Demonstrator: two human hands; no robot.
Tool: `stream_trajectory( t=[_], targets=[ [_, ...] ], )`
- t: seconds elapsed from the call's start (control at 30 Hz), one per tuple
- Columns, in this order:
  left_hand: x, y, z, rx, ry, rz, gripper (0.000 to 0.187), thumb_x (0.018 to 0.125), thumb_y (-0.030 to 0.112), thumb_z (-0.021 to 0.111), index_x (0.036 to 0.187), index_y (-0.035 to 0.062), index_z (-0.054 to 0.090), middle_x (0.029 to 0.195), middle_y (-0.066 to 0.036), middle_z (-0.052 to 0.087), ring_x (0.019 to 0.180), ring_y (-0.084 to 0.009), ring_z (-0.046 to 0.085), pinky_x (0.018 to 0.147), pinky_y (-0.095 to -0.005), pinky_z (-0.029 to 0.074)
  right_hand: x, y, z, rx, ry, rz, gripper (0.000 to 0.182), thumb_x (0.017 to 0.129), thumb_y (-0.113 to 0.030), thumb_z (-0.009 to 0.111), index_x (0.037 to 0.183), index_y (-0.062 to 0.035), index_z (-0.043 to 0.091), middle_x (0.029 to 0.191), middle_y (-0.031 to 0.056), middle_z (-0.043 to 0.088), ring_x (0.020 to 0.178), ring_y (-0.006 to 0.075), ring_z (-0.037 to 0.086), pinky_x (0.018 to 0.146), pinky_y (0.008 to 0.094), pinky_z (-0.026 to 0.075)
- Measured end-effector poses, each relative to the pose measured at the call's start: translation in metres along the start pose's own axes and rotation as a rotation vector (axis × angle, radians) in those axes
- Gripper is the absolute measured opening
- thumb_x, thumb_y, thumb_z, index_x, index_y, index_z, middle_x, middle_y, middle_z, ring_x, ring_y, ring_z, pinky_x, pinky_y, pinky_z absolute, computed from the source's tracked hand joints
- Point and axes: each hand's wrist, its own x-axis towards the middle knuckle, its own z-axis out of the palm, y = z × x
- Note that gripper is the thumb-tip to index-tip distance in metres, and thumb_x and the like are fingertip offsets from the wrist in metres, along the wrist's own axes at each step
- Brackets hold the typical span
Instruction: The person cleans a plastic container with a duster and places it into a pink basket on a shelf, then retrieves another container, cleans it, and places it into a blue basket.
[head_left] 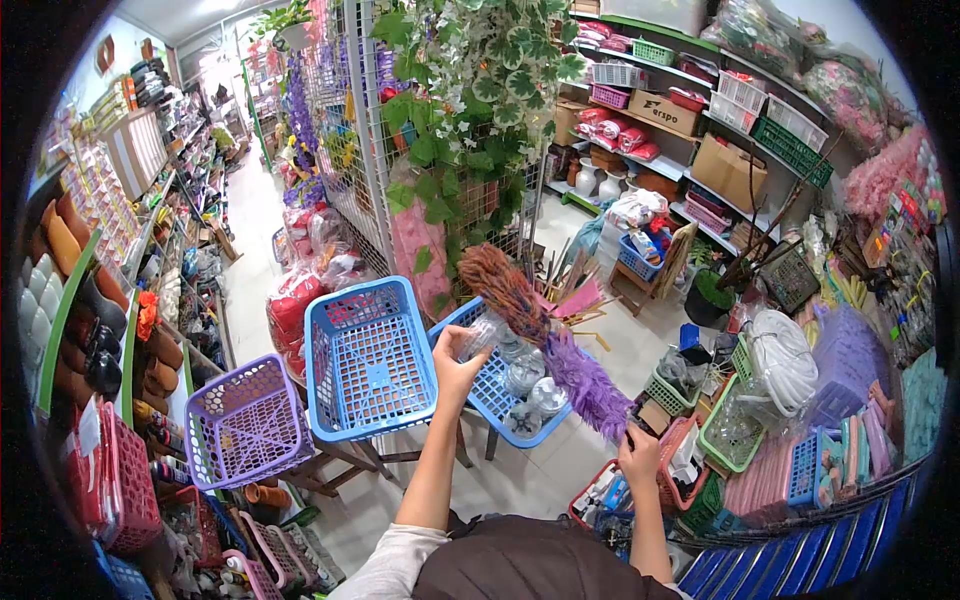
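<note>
With open floor beyond the blue baskets, the left hand grasps a clear container above the right-hand basket, near its left edge, while the right hand clenches a purple duster.

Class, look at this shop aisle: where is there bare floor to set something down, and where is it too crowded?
Free: the pale floor between the blue basket stand and the bins by the right hand; also the aisle running back left. Crowded: the low crates at right and the shelf at left.
</note>
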Motion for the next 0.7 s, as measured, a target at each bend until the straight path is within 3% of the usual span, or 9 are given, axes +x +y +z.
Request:
stream_trajectory(
  t=[0.23,0.3,0.37,0.43,0.53,0.63,0.7],
  targets=[
    [0.004,0.003,0.005,0.311,0.004,0.164,0.04,0.066,0.003,0.074,0.1,0.0017,0.053,0.095,-0.005,0.059,0.092,-0.0139,0.056,0.08,-0.0266,0.043,0.0,0.003,-0.008,0.015,-0.051,-0.087,0.019,0.073,-0.004,0.057,0.091,-0.0015,0.062,0.077,0.0185,0.062,0.068,0.0353,0.06,0.06,0.0393,0.047],
    [0.002,0.011,0.006,0.317,-0.053,0.117,0.04,0.068,0.005,0.074,0.101,0.0013,0.053,0.098,-0.007,0.06,0.093,-0.0133,0.057,0.081,-0.0267,0.044,0.005,0.001,-0.006,0.01,-0.03,0.061,0.02,0.072,-0.004,0.058,0.09,-0.0002,0.063,0.08,0.0191,0.063,0.071,0.0356,0.061,0.063,0.0388,0.048],
    [0.0,0.014,0.012,0.153,-0.02,0.049,0.03,0.07,0.006,0.072,0.094,0.001,0.055,0.087,-0.006,0.062,0.083,-0.0133,0.059,0.077,-0.0264,0.045,0.003,0.006,-0.003,0.0,0.015,0.021,0.021,0.072,-0.004,0.058,0.091,0.0005,0.063,0.083,0.0196,0.063,0.074,0.0358,0.061,0.065,0.0383,0.049],
    [0.002,0.005,0.006,0.194,-0.084,0.042,0.034,0.07,0.003,0.071,0.1,-0.0002,0.055,0.092,-0.005,0.062,0.088,-0.0131,0.058,0.08,-0.0261,0.045,0.0,0.007,-0.001,0.06,-0.038,-0.001,0.021,0.073,-0.004,0.057,0.093,0.0004,0.063,0.086,0.0194,0.064,0.075,0.0353,0.062,0.066,0.0373,0.049],
    [0.004,0.003,-0.001,-0.255,-0.256,-0.1,0.052,0.071,0.004,0.071,0.117,-0.0057,0.048,0.104,-0.008,0.06,0.093,-0.015,0.058,0.085,-0.0292,0.046,0.001,0.002,0.0,0.116,-0.055,-0.018,0.02,0.074,-0.005,0.057,0.092,-0.0005,0.063,0.085,0.0193,0.064,0.075,0.0353,0.062,0.065,0.0372,0.048],
    [0.013,0.013,-0.019,-0.394,-0.277,-0.23,0.046,0.074,0.003,0.067,0.116,-0.0037,0.05,0.107,-0.009,0.059,0.095,-0.0156,0.058,0.088,-0.0291,0.045,0.006,0.009,-0.006,0.136,-0.072,0.056,0.02,0.073,-0.005,0.058,0.092,-0.0002,0.064,0.082,0.0205,0.063,0.074,0.0358,0.062,0.065,0.0372,0.048],
    [0.018,0.017,-0.024,-0.43,-0.256,-0.212,0.046,0.075,0.009,0.069,0.115,-0.0034,0.051,0.104,-0.008,0.06,0.095,-0.0144,0.057,0.085,-0.0268,0.045,0.007,0.013,-0.006,0.119,-0.034,0.022,0.02,0.073,-0.005,0.058,0.091,0.0003,0.063,0.079,0.0216,0.062,0.073,0.0364,0.061,0.063,0.0376,0.048]
  ],
)
